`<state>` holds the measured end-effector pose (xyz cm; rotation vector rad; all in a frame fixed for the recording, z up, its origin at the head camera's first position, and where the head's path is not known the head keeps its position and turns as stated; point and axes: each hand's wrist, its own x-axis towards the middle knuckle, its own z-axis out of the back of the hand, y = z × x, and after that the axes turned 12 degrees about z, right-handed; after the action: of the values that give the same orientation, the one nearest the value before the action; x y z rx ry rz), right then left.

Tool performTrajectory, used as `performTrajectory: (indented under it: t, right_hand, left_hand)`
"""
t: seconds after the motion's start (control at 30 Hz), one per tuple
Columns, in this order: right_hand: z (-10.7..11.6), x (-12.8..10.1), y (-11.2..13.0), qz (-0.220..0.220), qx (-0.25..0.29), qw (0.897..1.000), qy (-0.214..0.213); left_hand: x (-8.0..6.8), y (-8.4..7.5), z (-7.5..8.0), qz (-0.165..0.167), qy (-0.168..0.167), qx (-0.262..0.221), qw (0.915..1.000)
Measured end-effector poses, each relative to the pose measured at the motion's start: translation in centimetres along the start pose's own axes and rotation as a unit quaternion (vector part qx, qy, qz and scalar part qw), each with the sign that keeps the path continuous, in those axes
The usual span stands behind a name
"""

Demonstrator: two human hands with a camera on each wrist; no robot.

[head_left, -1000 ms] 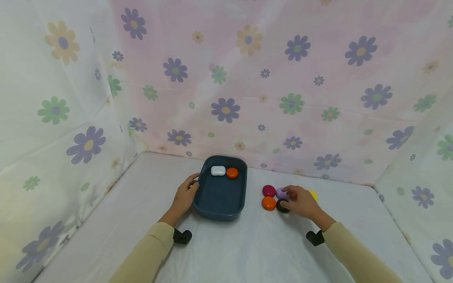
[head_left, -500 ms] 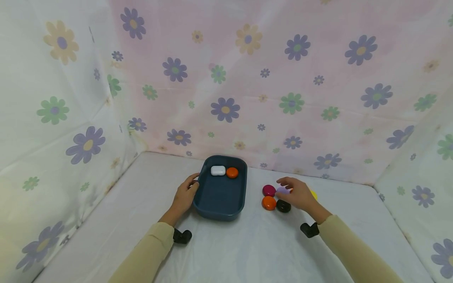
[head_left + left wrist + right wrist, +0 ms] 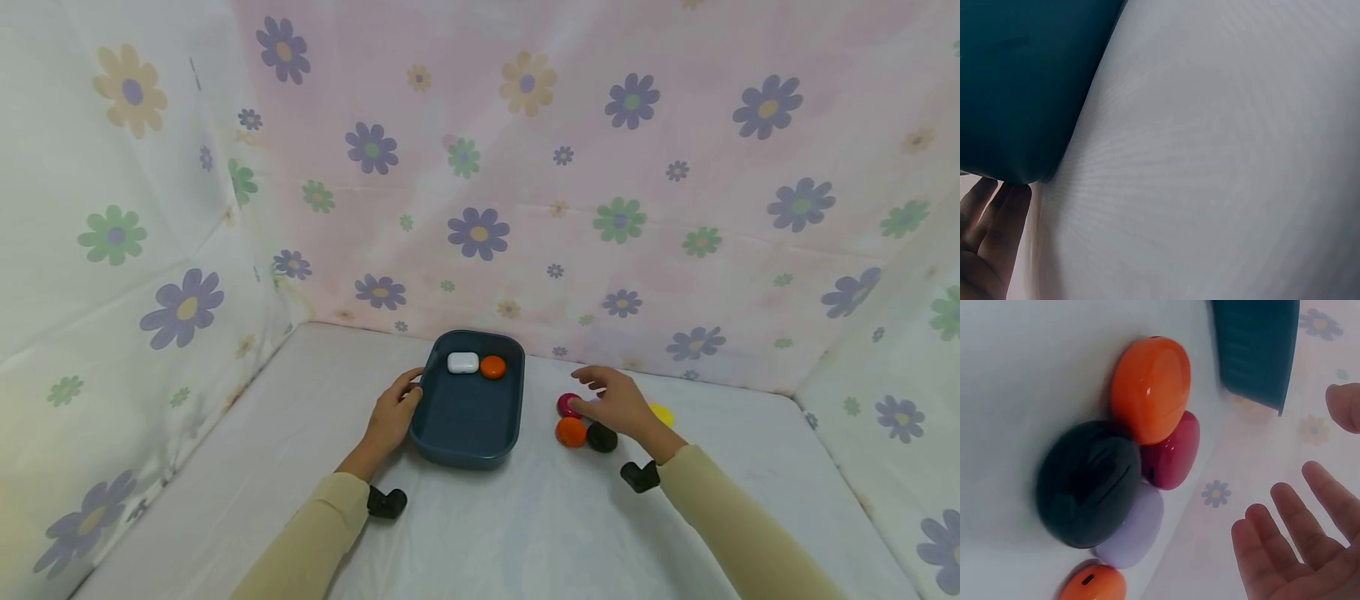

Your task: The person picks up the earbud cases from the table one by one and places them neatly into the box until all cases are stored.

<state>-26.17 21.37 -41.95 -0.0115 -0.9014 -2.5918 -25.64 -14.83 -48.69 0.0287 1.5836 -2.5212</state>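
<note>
Glossy, rounded cases clustered at centre right on the cloth-covered tabletop (image 3: 525, 533): orange case (image 3: 570, 432), black case (image 3: 602, 437), magenta case (image 3: 567, 405). Right hand (image 3: 617, 406) hovering over them, fingers spread, holding nothing; lilac case (image 3: 1132, 534) mostly hidden beneath. Left hand (image 3: 390, 417) resting flat-fingered against matte teal tray (image 3: 467, 417), grip unclear.

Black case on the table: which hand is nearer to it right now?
Right. The right hand hovers open just above and behind the black case, not touching it. The left hand rests against the far side of the blue tray, well away.
</note>
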Motion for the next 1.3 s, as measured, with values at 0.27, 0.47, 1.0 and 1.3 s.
performTrajectory:
  t: [0.27,0.47,1.0,1.3]
  right_hand:
    - [-0.3,1.2,1.2,0.022,0.006,1.0,-0.006]
    - [-0.1,2.4,2.7,0.025,0.014,1.0,-0.005]
    - [-1.5,6.2,5.2,0.021,0.037,0.999,-0.024]
    - [-2.4,8.2,7.6,0.018,0.048,0.998,-0.032]
  left_hand:
    - [0.1,0.1,-0.1,0.002,-0.002,0.002,1.0]
    - [0.2,0.1,-0.1,0.0,-0.004,0.002,1.0]
    - [0.0,-0.1,-0.1,0.003,0.001,0.001,1.0]
    - [0.1,-0.1,-0.1,0.003,-0.004,-0.002,1.0]
